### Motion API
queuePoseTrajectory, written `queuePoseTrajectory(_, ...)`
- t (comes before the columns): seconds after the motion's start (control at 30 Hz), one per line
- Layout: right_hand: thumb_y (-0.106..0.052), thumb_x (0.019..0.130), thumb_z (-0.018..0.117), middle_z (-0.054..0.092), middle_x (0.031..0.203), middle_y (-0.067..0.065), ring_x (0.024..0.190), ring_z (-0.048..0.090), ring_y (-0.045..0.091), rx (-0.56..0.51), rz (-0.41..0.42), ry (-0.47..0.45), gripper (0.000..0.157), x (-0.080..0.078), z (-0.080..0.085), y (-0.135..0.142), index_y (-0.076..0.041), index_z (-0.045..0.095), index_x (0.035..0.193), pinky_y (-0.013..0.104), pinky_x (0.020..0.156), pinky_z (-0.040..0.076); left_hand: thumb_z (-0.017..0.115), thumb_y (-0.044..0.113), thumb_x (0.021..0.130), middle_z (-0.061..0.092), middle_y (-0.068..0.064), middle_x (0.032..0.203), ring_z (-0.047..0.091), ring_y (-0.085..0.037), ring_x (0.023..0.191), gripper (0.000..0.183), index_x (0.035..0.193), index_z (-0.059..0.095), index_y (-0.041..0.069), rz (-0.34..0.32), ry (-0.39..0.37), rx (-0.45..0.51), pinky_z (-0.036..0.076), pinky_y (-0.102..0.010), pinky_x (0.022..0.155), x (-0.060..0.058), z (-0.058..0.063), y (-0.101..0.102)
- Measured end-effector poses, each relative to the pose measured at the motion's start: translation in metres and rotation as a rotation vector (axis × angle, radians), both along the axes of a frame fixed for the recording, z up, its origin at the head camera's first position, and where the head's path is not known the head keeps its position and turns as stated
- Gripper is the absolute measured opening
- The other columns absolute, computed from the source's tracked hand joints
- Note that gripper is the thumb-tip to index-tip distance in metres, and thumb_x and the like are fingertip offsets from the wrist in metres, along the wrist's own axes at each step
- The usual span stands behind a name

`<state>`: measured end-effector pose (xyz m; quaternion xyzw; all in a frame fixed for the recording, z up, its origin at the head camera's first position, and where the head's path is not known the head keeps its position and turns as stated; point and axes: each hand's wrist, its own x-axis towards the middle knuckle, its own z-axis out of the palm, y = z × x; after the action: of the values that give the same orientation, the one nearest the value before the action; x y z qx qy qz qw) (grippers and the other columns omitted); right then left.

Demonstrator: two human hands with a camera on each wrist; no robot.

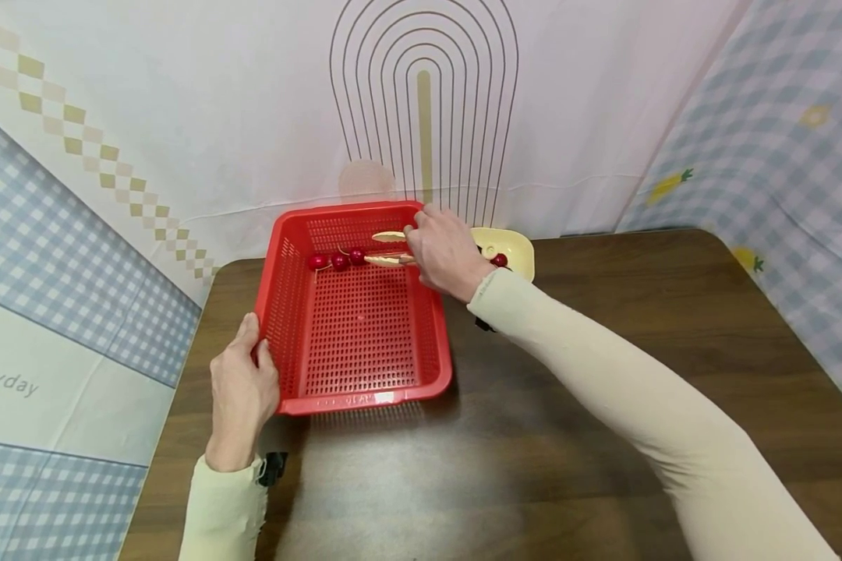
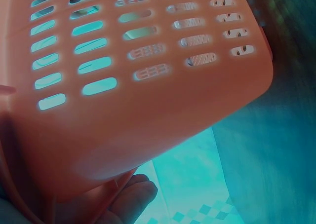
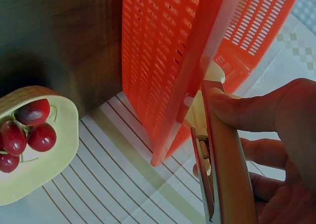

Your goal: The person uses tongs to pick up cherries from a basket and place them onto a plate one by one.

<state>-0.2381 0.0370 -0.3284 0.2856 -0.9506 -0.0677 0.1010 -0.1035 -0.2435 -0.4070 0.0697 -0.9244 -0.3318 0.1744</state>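
A red perforated plastic basket [image 1: 365, 403] stands in the middle of the head view. My left hand [image 1: 242, 382] grips its left rim near the front corner; fingertips [image 2: 140, 189] show below the basket wall in the left wrist view. My right hand [image 1: 443, 251] holds a pair of tongs [image 3: 224, 160], thumb on one arm and fingers on the other side. The tongs reach over the basket's right rim, with their pale tips spread apart inside. Three red cherries [image 1: 339, 262] lie along the basket's back part, the rightmost right beside the lower tip.
Behind my right wrist, a pale yellow dish [image 1: 521, 253] stands close to the basket's right side. It holds several cherries [image 3: 41, 137], seen in the right wrist view. A patterned cloth [image 1: 267, 101] rises behind the dark wooden table [image 1: 568, 452].
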Motion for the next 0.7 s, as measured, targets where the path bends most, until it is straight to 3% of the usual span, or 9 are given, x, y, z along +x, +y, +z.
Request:
queuePoseTrajectory(0.4,-0.018,0.081,0.080,0.070,0.107,0.013,0.099,0.058,0.028,0.040,-0.025,-0.008,0.033,-0.004,-0.009,-0.010,-0.004,0.072,0.111,0.035,0.087,0.051,0.052,0.003,0.100,0.052,-0.019,0.151,0.055,-0.042,0.135,0.047,0.147,0.053,0.001,0.004,-0.005,0.001,0.046,-0.058,0.109,0.000,0.000,0.000)
queuePoseTrajectory(0.7,-0.012,0.084,0.071,0.069,0.105,0.013,0.101,0.058,0.028,0.052,0.001,-0.018,0.022,-0.009,-0.013,-0.015,-0.005,0.072,0.105,0.036,0.087,0.050,0.051,0.003,0.101,0.051,-0.019,0.152,0.054,-0.041,0.136,0.047,0.148,0.051,0.001,0.001,-0.015,0.010,0.046,-0.058,0.109,-0.001,0.000,0.000)
